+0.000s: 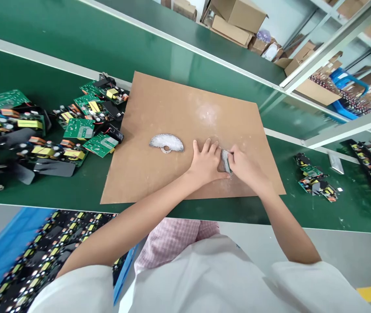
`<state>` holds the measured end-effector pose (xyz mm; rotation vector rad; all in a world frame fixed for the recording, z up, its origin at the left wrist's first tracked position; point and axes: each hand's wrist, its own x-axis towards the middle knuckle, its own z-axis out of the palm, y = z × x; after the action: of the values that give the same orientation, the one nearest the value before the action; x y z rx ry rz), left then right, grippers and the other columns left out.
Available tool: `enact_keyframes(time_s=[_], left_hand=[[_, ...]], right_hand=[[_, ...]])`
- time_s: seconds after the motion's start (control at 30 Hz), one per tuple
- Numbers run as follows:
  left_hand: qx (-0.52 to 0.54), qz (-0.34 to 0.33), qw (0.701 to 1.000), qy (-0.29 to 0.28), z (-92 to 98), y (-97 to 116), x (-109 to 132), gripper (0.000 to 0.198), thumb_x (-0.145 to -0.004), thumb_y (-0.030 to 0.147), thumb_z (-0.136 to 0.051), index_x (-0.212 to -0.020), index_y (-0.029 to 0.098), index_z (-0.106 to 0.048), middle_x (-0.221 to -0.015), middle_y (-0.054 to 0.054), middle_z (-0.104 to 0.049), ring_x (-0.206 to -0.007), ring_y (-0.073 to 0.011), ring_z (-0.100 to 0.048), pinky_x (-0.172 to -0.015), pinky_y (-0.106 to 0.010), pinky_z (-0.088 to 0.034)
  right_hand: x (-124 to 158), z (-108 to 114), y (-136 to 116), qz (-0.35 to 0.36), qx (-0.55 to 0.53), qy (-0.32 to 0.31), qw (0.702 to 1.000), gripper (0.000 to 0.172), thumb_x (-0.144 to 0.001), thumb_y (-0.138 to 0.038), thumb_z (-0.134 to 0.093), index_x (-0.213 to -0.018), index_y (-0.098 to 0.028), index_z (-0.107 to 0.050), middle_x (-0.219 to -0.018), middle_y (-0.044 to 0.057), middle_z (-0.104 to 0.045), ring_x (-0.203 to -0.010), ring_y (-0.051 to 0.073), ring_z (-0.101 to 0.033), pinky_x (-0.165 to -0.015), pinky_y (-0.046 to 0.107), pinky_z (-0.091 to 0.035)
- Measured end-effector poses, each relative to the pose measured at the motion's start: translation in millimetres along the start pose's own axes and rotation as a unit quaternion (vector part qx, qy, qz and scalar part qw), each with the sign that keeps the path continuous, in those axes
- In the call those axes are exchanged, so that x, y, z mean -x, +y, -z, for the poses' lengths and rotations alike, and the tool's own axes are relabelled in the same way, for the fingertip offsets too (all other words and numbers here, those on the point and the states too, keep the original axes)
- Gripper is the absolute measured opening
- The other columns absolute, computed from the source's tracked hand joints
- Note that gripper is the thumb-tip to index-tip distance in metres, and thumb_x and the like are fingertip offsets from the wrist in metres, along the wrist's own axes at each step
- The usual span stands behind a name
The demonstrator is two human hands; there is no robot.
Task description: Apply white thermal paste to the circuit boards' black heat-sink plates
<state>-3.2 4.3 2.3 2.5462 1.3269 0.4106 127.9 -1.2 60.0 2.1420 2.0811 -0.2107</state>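
A brown board [172, 108] lies on the green bench. My left hand [206, 163] rests flat on it with fingers spread, its thumb against a small grey piece [226, 160]. My right hand [242, 165] is closed on that piece, pinching it from the right. What the piece is I cannot make out. A half-round grey blade [166, 142] dusted with white lies on the board to the left of my hands. White dust [207, 114] marks the board beyond them.
A heap of green circuit boards [84, 126] with yellow and black parts sits left of the board. A few more circuit boards [316, 182] lie at the right. A blue tray of parts [25, 265] is near my left side. Cardboard boxes [237, 19] and racks stand behind.
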Motion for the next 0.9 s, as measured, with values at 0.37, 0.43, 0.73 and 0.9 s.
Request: enact_keyframes(time_s=[0.37,0.43,0.73,0.9], left_hand=[[0.006,0.001,1.0,0.004,-0.4,0,0,0.082,-0.076,0.062,-0.061,-0.137,0.01,-0.043,-0.147,-0.017,-0.036,-0.138,-0.0384,-0.021,-0.107,-0.072,-0.009],[0.008,0.005,1.0,0.002,-0.6,0,-1,0.082,-0.076,0.063,-0.06,-0.137,0.012,-0.043,-0.148,-0.016,-0.035,-0.138,-0.039,-0.021,-0.108,-0.072,-0.008],[0.002,0.006,1.0,-0.005,2.6,0,-1,0.081,-0.076,0.063,-0.06,-0.136,0.012,-0.043,-0.147,-0.016,-0.036,-0.138,-0.0374,-0.023,-0.107,-0.072,-0.011],[0.001,0.009,1.0,0.007,1.1,-1,-1,0.083,-0.075,0.065,-0.059,-0.138,0.014,-0.041,-0.147,-0.017,-0.037,-0.138,-0.039,-0.023,-0.108,-0.072,-0.01]], right_hand=[[11,1,-1,0.011,0.021,-0.022,0.999,0.021,-0.098,-0.021,-0.035,-0.112,-0.012,-0.049,-0.091,0.012,-0.064,-0.08,0.028,-0.063,-0.061,0.031,-0.039],[4,2,-3,0.006,0.015,-0.002,1.0,0.022,-0.098,-0.019,-0.034,-0.112,-0.011,-0.049,-0.094,0.014,-0.064,-0.085,0.029,-0.063,-0.064,0.032,-0.04],[2,1,5,0.023,0.009,-0.008,1.0,0.019,-0.098,-0.019,-0.035,-0.107,-0.013,-0.05,-0.092,0.011,-0.065,-0.081,0.026,-0.063,-0.059,0.03,-0.038],[-15,2,4,0.019,0.021,0.043,0.999,0.02,-0.096,-0.017,-0.037,-0.111,-0.011,-0.049,-0.1,0.014,-0.063,-0.091,0.028,-0.062,-0.067,0.031,-0.041]])
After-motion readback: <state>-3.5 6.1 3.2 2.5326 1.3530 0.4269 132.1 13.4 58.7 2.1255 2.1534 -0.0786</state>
